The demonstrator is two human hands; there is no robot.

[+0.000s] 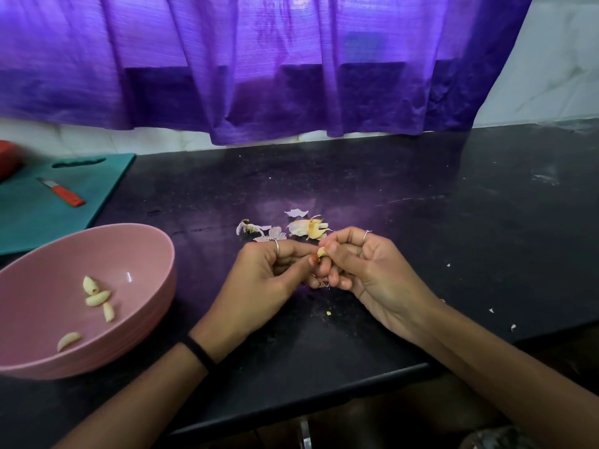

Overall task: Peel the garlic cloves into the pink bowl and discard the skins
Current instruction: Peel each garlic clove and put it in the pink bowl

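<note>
A small garlic clove sits between my two hands above the black counter. My right hand curls its fingers round the clove. My left hand pinches at its end with thumb and forefinger. The pink bowl stands at the left and holds several peeled cloves. A heap of loose garlic skins lies on the counter just beyond my fingers.
A teal cutting board lies at the far left with a small orange-handled knife on it. A red object is at the left edge. A purple curtain hangs behind. Small skin flecks dot the counter at the right.
</note>
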